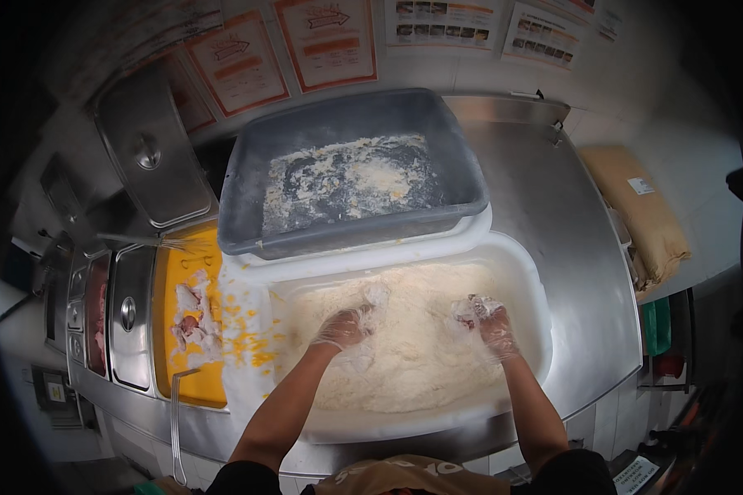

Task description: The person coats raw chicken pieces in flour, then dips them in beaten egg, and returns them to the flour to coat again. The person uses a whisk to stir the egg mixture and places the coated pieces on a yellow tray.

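Observation:
Both my hands wear clear plastic gloves and work inside a white plastic tub [535, 291] of pale flour [418, 365]. My right hand [498, 331] grips a raw meat piece [467, 315], likely chicken, partly coated and still pink in places. My left hand [345, 327] is at the flour on the tub's left side. Close to its fingertips lies a flour-covered piece [378, 295]; whether the fingers hold it is unclear. Left of the tub, raw pieces [192, 325] sit in a steel pan of yellow liquid [207, 394].
A grey plastic tub [353, 226] with flour residue stands behind the white one. A whisk [155, 240] lies across the pan edges, and a bent metal handle [175, 421] hangs over the front. Yellow drips mark the white surface [238, 377]. Paper sacks [638, 210] stand right of the steel counter [585, 266].

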Demonstrator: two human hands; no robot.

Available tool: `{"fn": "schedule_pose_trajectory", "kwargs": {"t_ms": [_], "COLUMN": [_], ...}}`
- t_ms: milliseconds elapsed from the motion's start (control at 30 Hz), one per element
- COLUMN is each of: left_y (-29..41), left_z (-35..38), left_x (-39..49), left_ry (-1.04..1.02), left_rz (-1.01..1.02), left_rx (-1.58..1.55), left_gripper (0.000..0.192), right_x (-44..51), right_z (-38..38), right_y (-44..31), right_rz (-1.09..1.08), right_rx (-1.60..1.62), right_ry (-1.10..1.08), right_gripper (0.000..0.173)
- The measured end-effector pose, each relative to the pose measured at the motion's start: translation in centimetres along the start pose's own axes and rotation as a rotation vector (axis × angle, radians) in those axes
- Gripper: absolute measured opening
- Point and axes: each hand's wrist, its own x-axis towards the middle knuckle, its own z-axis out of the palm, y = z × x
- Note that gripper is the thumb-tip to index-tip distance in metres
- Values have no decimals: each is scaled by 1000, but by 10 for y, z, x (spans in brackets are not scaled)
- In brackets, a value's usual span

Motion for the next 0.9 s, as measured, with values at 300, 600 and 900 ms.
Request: {"fn": "schedule_pose_trajectory", "kwargs": {"t_ms": [300,600,900], "left_y": [-84,-9,13], "left_z": [39,62,55], "left_x": [18,46,31], "left_ry": [177,-102,71], "left_rz": [-357,-275,-201], "left_rx": [-98,-429,-408], "left_gripper": [48,58,74], "right_x": [-13,19,54], "right_z": [-4,109,131], "right_y": [19,-17,4], "right_rz": [-14,-99,-667], "right_rx": [-398,-417,-440], "right_ry": [-383,-211,-341], "right_gripper": [36,41,55]}}
